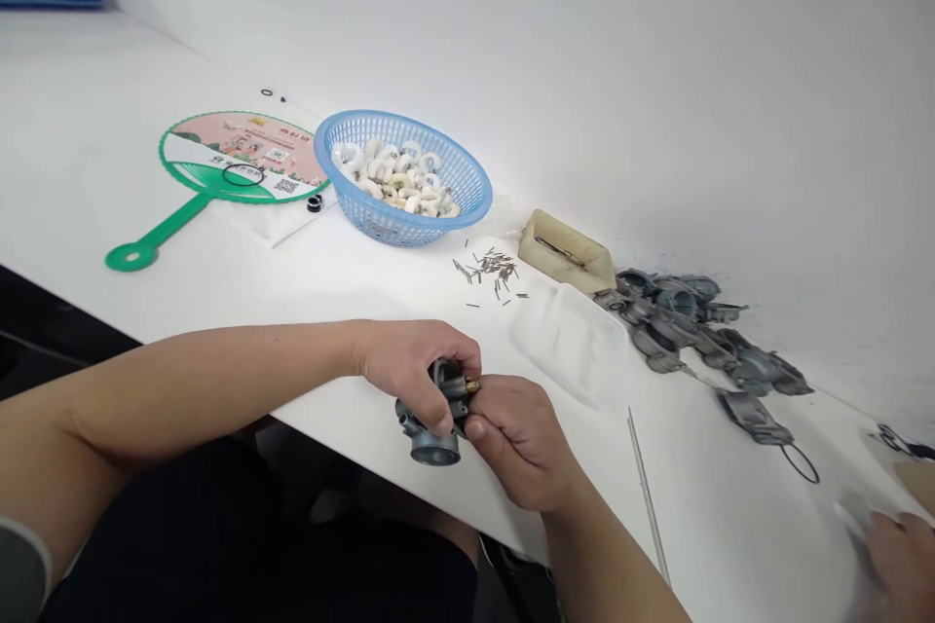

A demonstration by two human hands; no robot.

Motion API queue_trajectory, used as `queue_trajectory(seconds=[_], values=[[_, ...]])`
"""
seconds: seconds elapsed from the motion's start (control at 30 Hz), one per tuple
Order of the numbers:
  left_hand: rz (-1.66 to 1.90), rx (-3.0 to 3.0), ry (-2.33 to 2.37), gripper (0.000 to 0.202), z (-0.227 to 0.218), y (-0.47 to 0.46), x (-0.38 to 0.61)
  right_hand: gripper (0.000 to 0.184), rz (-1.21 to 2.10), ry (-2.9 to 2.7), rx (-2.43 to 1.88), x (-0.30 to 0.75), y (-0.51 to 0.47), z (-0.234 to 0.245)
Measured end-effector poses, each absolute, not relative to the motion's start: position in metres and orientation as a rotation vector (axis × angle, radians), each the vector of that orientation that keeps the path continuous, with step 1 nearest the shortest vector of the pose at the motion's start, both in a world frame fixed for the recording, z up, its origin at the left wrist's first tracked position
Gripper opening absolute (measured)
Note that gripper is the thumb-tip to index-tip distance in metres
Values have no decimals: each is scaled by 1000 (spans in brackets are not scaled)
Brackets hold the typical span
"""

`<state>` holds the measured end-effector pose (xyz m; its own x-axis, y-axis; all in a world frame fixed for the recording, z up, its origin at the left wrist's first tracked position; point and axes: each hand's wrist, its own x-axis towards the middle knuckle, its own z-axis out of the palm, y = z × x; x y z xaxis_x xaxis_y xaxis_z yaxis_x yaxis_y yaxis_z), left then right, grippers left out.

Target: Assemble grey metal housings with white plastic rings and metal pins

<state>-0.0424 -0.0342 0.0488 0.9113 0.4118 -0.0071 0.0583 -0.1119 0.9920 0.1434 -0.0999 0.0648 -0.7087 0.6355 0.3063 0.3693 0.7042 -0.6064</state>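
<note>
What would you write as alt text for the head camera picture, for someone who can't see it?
A person's left hand grips a grey metal part above a white table, the right hand closed against it. Around them lie a green-handled fan, a blue basket of white curved pieces, scattered thin pins and a pile of grey castings.

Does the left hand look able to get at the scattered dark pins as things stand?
Probably not: the left hand holds the metal part. If freed, its way across the tabletop to the pins looks open.
</note>
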Motion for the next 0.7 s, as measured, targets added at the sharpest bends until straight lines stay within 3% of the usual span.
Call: queue_trajectory(seconds=[0.2,0.47,0.7], values=[[261,1440,321,43,43,-38,-37,28,879,-2337,-712,146,-102,63],[269,1235,257,49,35,-34,-38,23,877,-2363,-715,148,-104,66],[501,1198,319,40,46,-16,-43,32,846,-2138,-1047,153,-99,56]])
